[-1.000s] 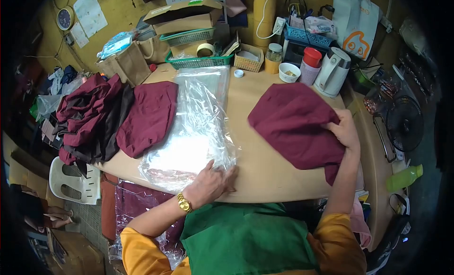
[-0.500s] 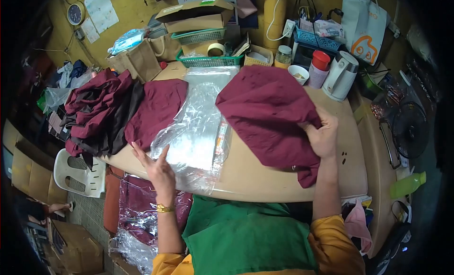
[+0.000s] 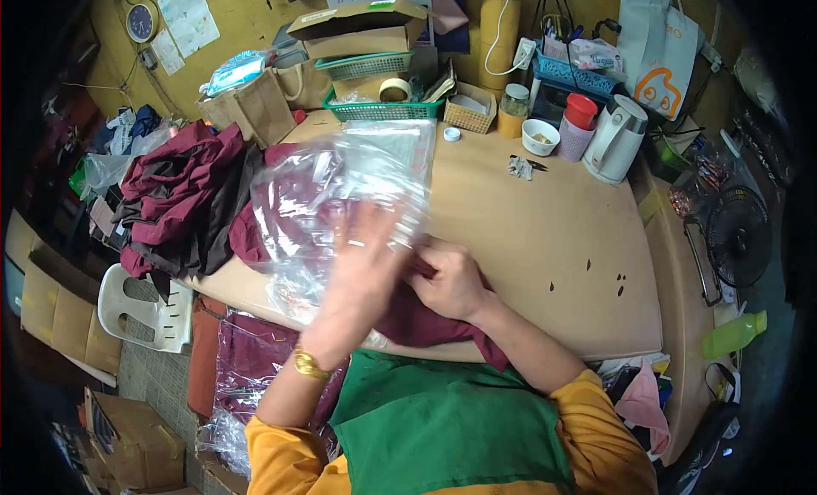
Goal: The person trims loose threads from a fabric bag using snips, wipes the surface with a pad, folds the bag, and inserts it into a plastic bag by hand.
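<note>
My right hand [image 3: 451, 280] is closed on a maroon cloth item [image 3: 434, 320] near the table's front edge; part of the cloth hangs toward the apron. My left hand [image 3: 362, 257], smeared by motion, is beside it at a clear plastic bag [image 3: 294, 206]. The bag is lifted and blurred, and whether the left fingers grip it does not show. Behind it, flat clear bags [image 3: 417, 136] lie on the table. To the left is a heap of maroon and dark cloth [image 3: 183, 180].
Green baskets [image 3: 383, 110], a wicker basket [image 3: 470, 112], a jar [image 3: 513, 112], a white bowl [image 3: 540, 139] and a kettle [image 3: 614, 137] line the table's back. Small black scissors [image 3: 536, 164] lie before the bowl. A white plastic stool [image 3: 128, 299] stands at left.
My right hand has brought the maroon cloth left and toward me. My left hand has moved right and farther in, and the clear bag has risen from the table.
</note>
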Demonstrator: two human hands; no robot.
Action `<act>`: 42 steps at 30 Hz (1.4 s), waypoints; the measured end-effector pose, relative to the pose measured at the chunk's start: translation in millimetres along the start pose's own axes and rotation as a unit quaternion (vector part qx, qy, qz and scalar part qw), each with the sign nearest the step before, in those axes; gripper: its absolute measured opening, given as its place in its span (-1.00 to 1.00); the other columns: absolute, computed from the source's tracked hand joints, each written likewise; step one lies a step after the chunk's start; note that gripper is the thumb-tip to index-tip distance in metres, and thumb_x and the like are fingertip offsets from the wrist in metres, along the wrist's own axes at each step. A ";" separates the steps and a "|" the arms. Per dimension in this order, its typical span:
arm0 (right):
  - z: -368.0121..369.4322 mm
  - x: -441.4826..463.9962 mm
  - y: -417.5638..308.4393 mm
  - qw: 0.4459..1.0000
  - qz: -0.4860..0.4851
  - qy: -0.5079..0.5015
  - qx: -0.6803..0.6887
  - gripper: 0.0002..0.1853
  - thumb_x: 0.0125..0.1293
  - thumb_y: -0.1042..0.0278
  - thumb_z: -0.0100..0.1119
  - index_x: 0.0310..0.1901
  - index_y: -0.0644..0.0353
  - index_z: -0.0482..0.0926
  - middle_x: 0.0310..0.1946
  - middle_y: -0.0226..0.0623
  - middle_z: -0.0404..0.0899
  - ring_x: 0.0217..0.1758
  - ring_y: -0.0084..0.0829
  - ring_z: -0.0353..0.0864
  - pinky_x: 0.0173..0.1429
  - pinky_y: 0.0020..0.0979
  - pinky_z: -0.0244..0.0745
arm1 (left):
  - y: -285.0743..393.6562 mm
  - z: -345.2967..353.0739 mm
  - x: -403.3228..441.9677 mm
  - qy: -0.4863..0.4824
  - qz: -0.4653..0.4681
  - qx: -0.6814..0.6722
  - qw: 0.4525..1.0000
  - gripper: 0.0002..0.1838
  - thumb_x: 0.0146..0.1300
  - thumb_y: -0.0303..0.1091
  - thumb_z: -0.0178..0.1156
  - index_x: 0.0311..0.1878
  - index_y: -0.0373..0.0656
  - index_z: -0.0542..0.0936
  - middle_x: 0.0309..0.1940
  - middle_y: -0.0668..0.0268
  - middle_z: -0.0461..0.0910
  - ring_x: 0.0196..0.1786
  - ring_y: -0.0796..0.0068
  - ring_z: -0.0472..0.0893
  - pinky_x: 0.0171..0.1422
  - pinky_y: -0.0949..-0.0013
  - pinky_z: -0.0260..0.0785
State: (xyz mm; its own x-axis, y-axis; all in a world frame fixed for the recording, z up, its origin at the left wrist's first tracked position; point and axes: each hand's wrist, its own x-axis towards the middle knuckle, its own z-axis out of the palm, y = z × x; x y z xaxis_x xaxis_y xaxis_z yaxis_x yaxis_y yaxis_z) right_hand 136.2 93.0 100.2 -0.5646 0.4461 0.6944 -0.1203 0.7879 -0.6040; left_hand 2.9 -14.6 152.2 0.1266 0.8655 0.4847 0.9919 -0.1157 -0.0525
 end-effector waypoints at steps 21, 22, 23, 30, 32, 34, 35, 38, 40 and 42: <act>-119.3 12.1 34.1 0.949 0.086 0.237 -0.189 -0.80 0.20 0.52 0.24 -0.14 0.37 0.59 -0.14 -0.05 0.62 -0.10 -0.14 0.61 0.05 -0.23 0.49 | 29.3 83.2 -39.1 0.130 -0.159 -0.304 0.930 -0.42 -0.01 -0.68 0.15 0.17 -0.15 0.52 -0.06 0.00 0.42 -0.08 0.10 0.53 -0.03 0.16 0.43; -127.2 19.8 22.6 0.942 0.068 0.161 -0.287 -0.83 0.17 0.52 0.24 -0.20 0.37 0.59 -0.14 -0.02 0.61 -0.09 -0.07 0.60 0.05 -0.17 0.49 | 42.1 71.6 -32.0 0.129 -0.158 -0.331 0.921 -0.40 0.03 -0.66 0.16 0.22 -0.11 0.52 -0.03 0.02 0.42 -0.07 0.06 0.53 0.03 0.19 0.42; -124.4 21.7 12.4 0.942 0.071 0.160 -0.287 -0.83 0.17 0.52 0.24 -0.20 0.37 0.59 -0.14 -0.02 0.61 -0.09 -0.07 0.60 0.05 -0.17 0.49 | 51.9 59.6 -25.4 0.127 -0.158 -0.357 0.912 -0.39 0.08 -0.64 0.18 0.28 -0.08 0.52 -0.01 0.04 0.43 -0.05 0.02 0.53 0.09 0.22 0.42; -91.1 -17.0 53.5 0.832 0.199 -0.478 0.198 -0.48 0.16 0.25 0.33 0.14 0.28 0.53 0.12 0.16 0.52 0.28 -0.10 0.48 0.36 -0.23 0.33 | 79.4 22.1 3.4 0.051 -0.009 -0.189 0.981 -0.49 0.29 -0.25 0.14 0.34 0.07 0.50 0.44 -0.08 0.18 0.51 -0.14 0.13 0.53 -0.12 -0.06; -78.4 -21.2 74.5 0.878 0.192 -0.435 -0.050 -0.17 0.15 0.08 0.36 0.45 -0.04 0.23 0.46 0.12 0.08 0.54 0.08 0.01 0.51 0.13 -0.05 | 89.9 20.7 -3.5 -0.025 0.054 -0.187 0.981 -0.47 0.31 -0.22 0.13 0.37 0.07 0.46 0.46 -0.06 0.16 0.52 -0.16 0.11 0.53 -0.14 -0.06; -48.7 -29.2 78.1 0.855 0.177 -0.368 -0.319 -0.12 0.15 0.01 0.35 0.49 -0.15 0.15 0.54 0.07 -0.09 0.60 0.16 -0.19 0.52 0.30 -0.23 | 96.2 26.3 -17.4 -0.099 0.115 -0.182 0.971 -0.45 0.33 -0.18 0.12 0.40 0.06 0.42 0.47 -0.04 0.15 0.53 -0.17 0.10 0.53 -0.17 -0.05; -35.4 -43.0 95.0 0.847 0.195 -0.355 -0.343 -0.10 0.17 -0.03 0.32 0.51 -0.23 0.09 0.55 0.06 -0.19 0.60 0.23 -0.30 0.48 0.40 -0.33 | 95.3 34.0 -31.7 -0.183 0.168 -0.261 0.933 -0.43 0.33 -0.15 0.14 0.41 0.04 0.40 0.43 -0.06 0.21 0.49 -0.17 0.16 0.51 -0.15 -0.01; -15.9 -39.0 92.8 0.842 0.191 -0.367 -0.345 -0.05 0.17 -0.07 0.29 0.54 -0.30 -0.01 0.57 0.03 -0.28 0.60 0.28 -0.40 0.45 0.49 -0.42 | 77.9 1.5 -1.3 -0.408 0.181 -0.375 0.812 -0.38 0.32 -0.08 0.19 0.42 -0.02 0.37 0.35 -0.07 0.33 0.41 -0.16 0.30 0.47 -0.08 0.10; 1.2 -36.3 88.8 0.838 0.135 -0.408 -0.335 0.01 0.13 -0.08 0.31 0.55 -0.31 -0.07 0.58 0.01 -0.31 0.60 0.26 -0.39 0.45 0.48 -0.38 | 61.8 -9.5 33.1 -0.381 0.174 -0.499 0.759 -0.31 0.29 -0.02 0.25 0.41 -0.12 0.34 0.24 -0.04 0.47 0.28 -0.11 0.46 0.37 0.05 0.28; 7.5 -40.6 89.8 0.865 0.106 -0.386 -0.302 0.02 0.11 -0.15 0.31 0.55 -0.31 -0.06 0.58 0.00 -0.31 0.59 0.27 -0.36 0.44 0.50 -0.33 | 69.8 19.9 56.0 -0.072 0.143 -0.401 0.902 -0.22 0.13 0.09 0.35 0.32 -0.19 0.43 0.08 -0.15 0.55 0.17 -0.12 0.53 0.26 -0.06 0.35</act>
State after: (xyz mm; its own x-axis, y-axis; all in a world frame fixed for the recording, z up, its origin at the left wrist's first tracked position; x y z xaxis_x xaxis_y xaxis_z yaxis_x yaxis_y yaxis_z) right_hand 142.3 142.5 14.8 -0.9272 0.3743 -0.0150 0.3690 0.9055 -0.2098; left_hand 79.5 35.5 158.3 0.4332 0.7917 0.4307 0.5997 -0.6100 0.5180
